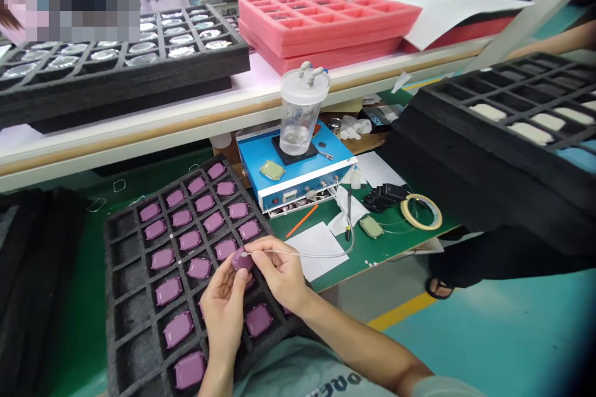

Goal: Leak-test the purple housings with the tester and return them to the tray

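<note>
My left hand (225,307) is closed around a small purple case (241,260), lifted above a black foam tray (133,304). Pinched in my right hand (279,270) is the end of a thin clear tube (321,255), its tip touching the top of the purple case. The tube curves back to the front of a blue machine (274,189). Many purple cases like the held one lie in the tray's compartments, and the leftmost column holds none.
A clear canister (300,111) and a green case (272,170) sit on the blue machine. White paper (319,248), an orange stick (302,221) and a tape roll (421,211) lie on the green mat. Red foam trays (326,18) stand on the shelf behind. A person carries black trays (470,155) at right.
</note>
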